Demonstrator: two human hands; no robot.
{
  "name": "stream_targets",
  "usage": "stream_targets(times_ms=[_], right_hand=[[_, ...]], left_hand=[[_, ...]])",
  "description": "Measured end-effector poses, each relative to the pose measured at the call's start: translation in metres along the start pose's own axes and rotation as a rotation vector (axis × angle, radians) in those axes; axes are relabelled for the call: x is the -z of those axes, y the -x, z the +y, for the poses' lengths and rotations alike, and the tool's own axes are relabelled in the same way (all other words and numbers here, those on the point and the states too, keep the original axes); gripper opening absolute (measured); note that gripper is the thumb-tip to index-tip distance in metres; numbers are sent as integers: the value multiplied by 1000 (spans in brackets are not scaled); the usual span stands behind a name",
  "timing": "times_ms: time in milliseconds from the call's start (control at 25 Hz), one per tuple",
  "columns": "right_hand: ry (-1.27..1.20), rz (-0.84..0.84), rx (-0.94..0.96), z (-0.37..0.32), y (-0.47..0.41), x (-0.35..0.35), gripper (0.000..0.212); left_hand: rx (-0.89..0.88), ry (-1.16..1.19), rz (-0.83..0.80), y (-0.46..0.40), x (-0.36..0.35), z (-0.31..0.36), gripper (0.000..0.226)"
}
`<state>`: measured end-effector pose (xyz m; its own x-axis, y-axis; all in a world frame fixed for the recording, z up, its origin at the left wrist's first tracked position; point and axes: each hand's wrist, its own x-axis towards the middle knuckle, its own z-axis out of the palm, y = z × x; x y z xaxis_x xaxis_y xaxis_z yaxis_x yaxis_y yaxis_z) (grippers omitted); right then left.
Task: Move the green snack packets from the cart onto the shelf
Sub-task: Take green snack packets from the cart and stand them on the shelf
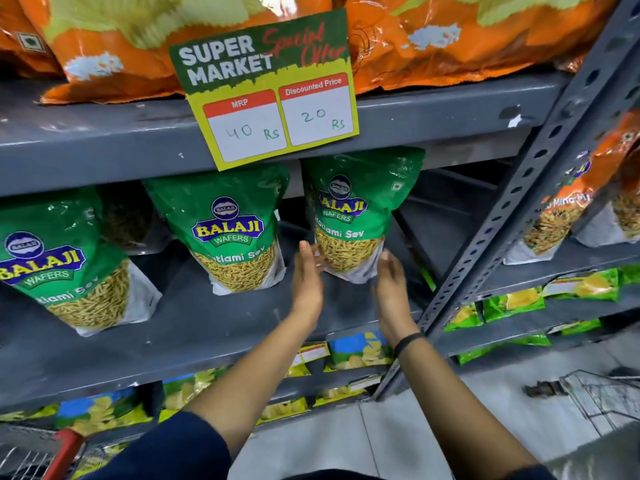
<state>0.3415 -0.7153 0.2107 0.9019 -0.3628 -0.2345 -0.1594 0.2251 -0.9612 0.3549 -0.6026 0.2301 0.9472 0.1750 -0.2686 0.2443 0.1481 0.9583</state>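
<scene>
Three green Balaji snack packets stand upright on the grey shelf (pixel 194 317): one at the left (pixel 65 268), one in the middle (pixel 232 230) and one at the right (pixel 353 213). My left hand (pixel 306 278) and my right hand (pixel 389 289) are both open with flat palms facing each other. They flank the lower part of the right packet, just in front of it. The left fingertips are at its lower left edge, and the right hand is close to its lower right corner. Neither hand grips it. The cart's red handle (pixel 65 448) shows at the bottom left.
A yellow and green price sign (pixel 270 91) hangs from the upper shelf, which holds orange packets (pixel 450 39). A perforated grey upright (pixel 512 216) stands to the right. Lower shelves carry yellow-blue and light green packets. Another wire cart (pixel 602 396) is at the lower right.
</scene>
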Motion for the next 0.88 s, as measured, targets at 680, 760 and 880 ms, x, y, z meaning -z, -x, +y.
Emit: stream_targets(times_ms=[680,760,880], right_hand=[[588,-407,45,17,-85,40,108],[569,-402,58,15,-79,43,107],[536,-404,59,19,-74,47,107]], left_hand=[[-87,-380,-40,-1,-10,-16,108],[-74,-387,-60,2,-9,-17,109],[-80,-441,-70,8,-9,-16,108]])
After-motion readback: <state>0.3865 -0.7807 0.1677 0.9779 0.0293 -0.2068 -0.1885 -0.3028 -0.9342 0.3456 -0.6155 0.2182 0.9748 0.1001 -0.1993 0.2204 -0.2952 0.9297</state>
